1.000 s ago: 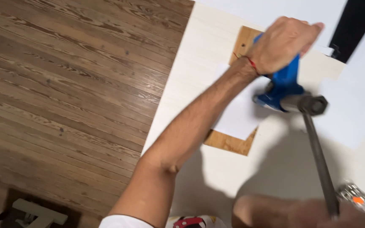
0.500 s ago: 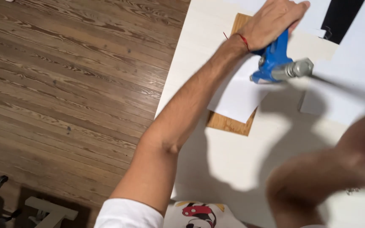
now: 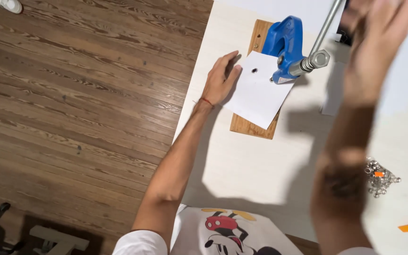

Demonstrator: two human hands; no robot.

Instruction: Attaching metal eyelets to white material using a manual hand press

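- My left hand (image 3: 219,79): off the top of the blue press (image 3: 286,45), now flat on the table at the left edge of the white paper sheet (image 3: 259,92).
- Press lever (image 3: 324,30): formerly swung down toward me, now raised, pointing far.
- My right hand (image 3: 378,42): off the lever's near end, lifted, blurred.
- Paper sheet: small eyelet (image 3: 254,71) now visible.

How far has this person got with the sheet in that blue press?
Done: the white sheet already shows one small metal-ringed hole. In hand: the left hand rests on the sheet's edge, which lies under the blue press; the right hand, blurred, is raised near the lever. Left: a pile of loose eyelets lies unused.
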